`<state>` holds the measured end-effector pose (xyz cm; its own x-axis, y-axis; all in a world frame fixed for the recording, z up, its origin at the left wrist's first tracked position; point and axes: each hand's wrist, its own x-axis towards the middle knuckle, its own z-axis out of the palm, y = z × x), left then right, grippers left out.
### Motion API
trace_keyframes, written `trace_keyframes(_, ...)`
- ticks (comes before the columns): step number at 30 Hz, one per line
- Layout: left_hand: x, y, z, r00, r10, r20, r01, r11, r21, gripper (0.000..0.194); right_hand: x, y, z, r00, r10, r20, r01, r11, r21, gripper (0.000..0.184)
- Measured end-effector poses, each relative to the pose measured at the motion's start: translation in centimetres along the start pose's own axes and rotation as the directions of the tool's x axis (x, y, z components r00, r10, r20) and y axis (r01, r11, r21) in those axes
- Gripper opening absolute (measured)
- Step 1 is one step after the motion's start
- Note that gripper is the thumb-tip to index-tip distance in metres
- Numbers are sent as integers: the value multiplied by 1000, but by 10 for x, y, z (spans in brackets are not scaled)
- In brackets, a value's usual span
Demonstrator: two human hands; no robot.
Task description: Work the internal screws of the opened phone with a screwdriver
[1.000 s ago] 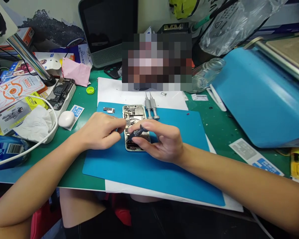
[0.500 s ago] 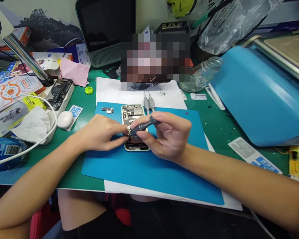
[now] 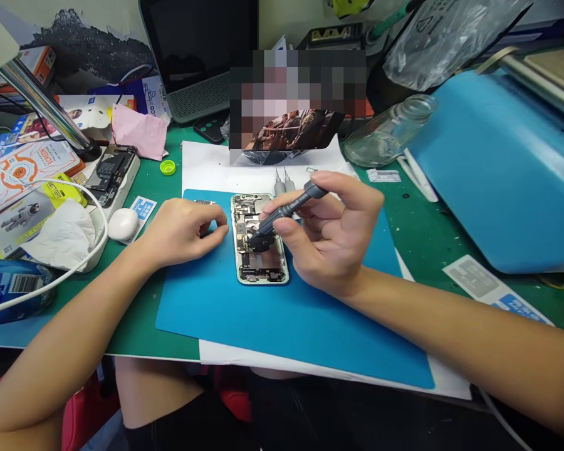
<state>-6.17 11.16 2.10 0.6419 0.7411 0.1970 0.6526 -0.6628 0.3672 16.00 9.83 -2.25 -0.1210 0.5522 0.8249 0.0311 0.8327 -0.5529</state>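
Note:
An opened phone (image 3: pixel 261 266) lies face up on a blue mat (image 3: pixel 207 313), with its inner boards and parts exposed. My right hand (image 3: pixel 338 232) grips a dark grey screwdriver (image 3: pixel 291 207) at a slant, its tip over the phone's left middle part. Whether the tip touches a part cannot be made out. Left of the phone, my left hand (image 3: pixel 183 232) rests apart from it on the mat, thumb and index finger curled together; anything pinched there is hidden. Behind that hand a small phone part (image 3: pixel 204 202) shows partly.
Two more grey screwdrivers (image 3: pixel 284 185) stand behind the phone. A propped screen (image 3: pixel 296 131) plays a picture, partly blurred. A glass jar (image 3: pixel 390 134) leans at right. An opened phone (image 3: pixel 113 172), white earbud case (image 3: pixel 123 224), green cap (image 3: pixel 167 167) and crumpled tissue (image 3: pixel 66 235) lie left.
My left hand has drawn back leftward off the phone. My right hand has moved slightly up and right, the screwdriver now more visible and its tip lifted somewhat.

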Motion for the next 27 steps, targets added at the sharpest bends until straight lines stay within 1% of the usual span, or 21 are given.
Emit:
trace_keyframes(4, 1, -1, 1, 991, 28, 129, -37, 997, 68, 18, 0, 0, -1, 999, 34, 6, -34, 999, 9, 55)
trace_keyframes(7, 1, 0, -1, 988, 19, 154, -36, 994, 106, 17, 0, 0, -1, 999, 35, 20, -36, 999, 40, 55)
trace_keyframes(11, 2, 1, -1, 993, 19, 119, -34, 991, 129, 22, -1, 0, -1, 998, 58, 8, -58, 997, 43, 56)
trace_keyframes(15, 2, 1, 1, 999, -29, 18, 27, 990, 137, 27, -1, 1, -1, 999, 40, 8, -40, 999, 27, 56)
trace_keyframes(17, 1, 0, 2, 999, -46, -16, 48, 989, 138, 27, -1, 1, -1, 998, 63, 3, -63, 998, -16, 52)
trace_keyframes(19, 1, 0, 3, 999, -33, -10, 34, 990, 138, 26, -2, 1, -1, 996, 87, -4, -87, 995, -47, 49)
trace_keyframes(21, 0, 0, 3, 1000, -1, 19, -1, 992, 130, 24, -2, 1, -1, 995, 98, 0, -98, 995, -38, 47)
trace_keyframes(23, 0, 1, 3, 999, 25, 41, -29, 993, 116, 22, -2, 2, -1, 996, 92, 8, -92, 996, -6, 49)
trace_keyframes(27, 0, 3, 3, 997, 33, 69, -39, 995, 91, 20, -2, 3, -2, 998, 64, 22, -64, 998, 27, 53)
